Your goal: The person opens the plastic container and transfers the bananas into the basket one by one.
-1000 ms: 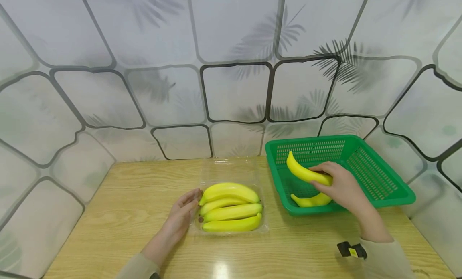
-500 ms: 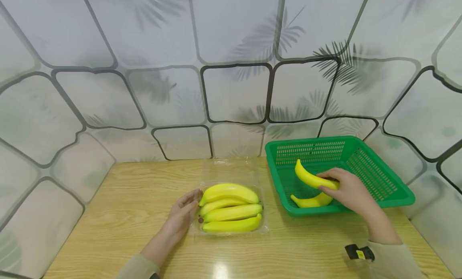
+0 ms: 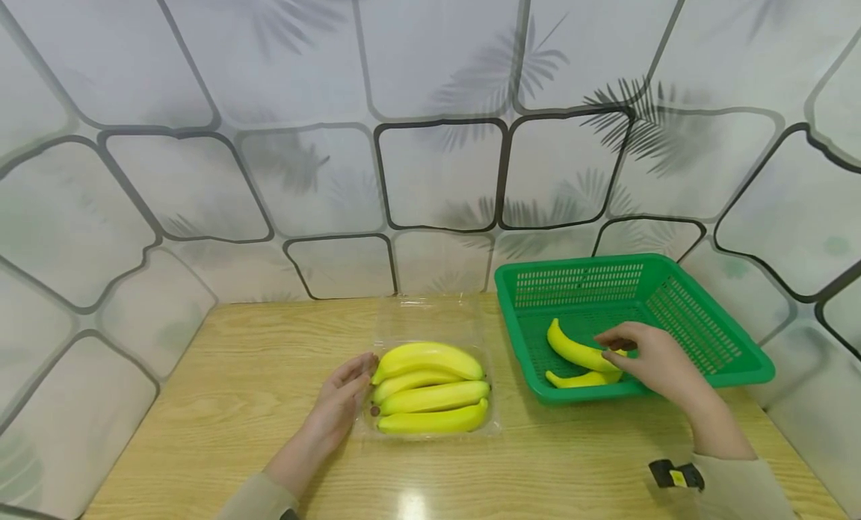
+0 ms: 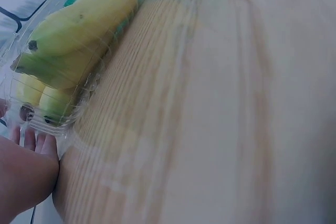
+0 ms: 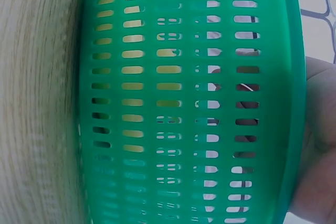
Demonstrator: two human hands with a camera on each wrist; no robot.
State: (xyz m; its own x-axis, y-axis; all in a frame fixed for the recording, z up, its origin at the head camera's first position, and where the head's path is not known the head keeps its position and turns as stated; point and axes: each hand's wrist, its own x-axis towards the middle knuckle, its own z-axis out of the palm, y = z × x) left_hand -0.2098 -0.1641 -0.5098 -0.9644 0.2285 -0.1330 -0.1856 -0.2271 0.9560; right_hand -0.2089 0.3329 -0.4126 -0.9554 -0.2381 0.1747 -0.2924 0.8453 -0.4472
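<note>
In the head view, my left hand [image 3: 339, 397] rests its fingers against the left side of a clear plastic clamshell box [image 3: 494, 423]. Several yellow bananas [image 3: 433, 394] lie side by side in that box. The left wrist view shows the fingertips at the end of the box, by the banana tips [image 4: 58, 103]. My right hand [image 3: 655, 359] hovers inside the green basket [image 3: 521, 341], fingers loosely bent and parted, just above the end of a banana [image 3: 575, 348]. That banana lies partly over another banana [image 3: 581, 379]. In the right wrist view, the basket wall [image 5: 181, 93] hides most of the right hand.
The box's clear lid [image 3: 427, 318] is folded back towards the wall. The wooden table [image 3: 269, 356] ends against a patterned wall [image 3: 437, 176] behind and at both sides. The basket stands at the back right, its raised rim [image 3: 733, 382] close to the right wall.
My right hand has moved right and down in the basket and let go of its banana, which now lies across the other one. The left hand stays at the box.
</note>
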